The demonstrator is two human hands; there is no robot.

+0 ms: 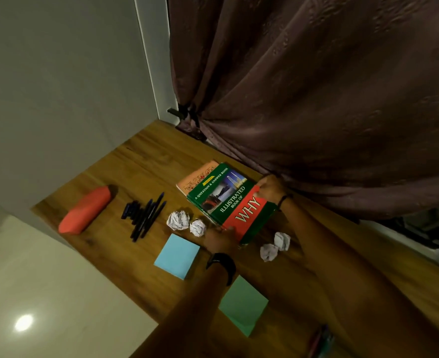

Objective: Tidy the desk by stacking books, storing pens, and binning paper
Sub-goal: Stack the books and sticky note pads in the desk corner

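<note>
A green and red book [228,200], titled "Illustrated Book of Why", lies on top of an orange book [196,177] on the wooden desk [141,161]. My left hand [219,239] grips the green book's near edge. Its far right edge is held by my right hand [271,188]. Several dark blue pens [144,215] lie in a loose pile to the left, beside a red pencil case [84,209]. Two crumpled paper balls [178,219] [198,227] sit left of the book, two more [282,240] [268,251] to its right.
A blue sticky-note pad [177,255] and a green one [242,304] lie near my left forearm. A dark brown curtain [316,99] hangs over the desk's far right side. A grey wall stands at the left, with pale floor below the desk's left edge.
</note>
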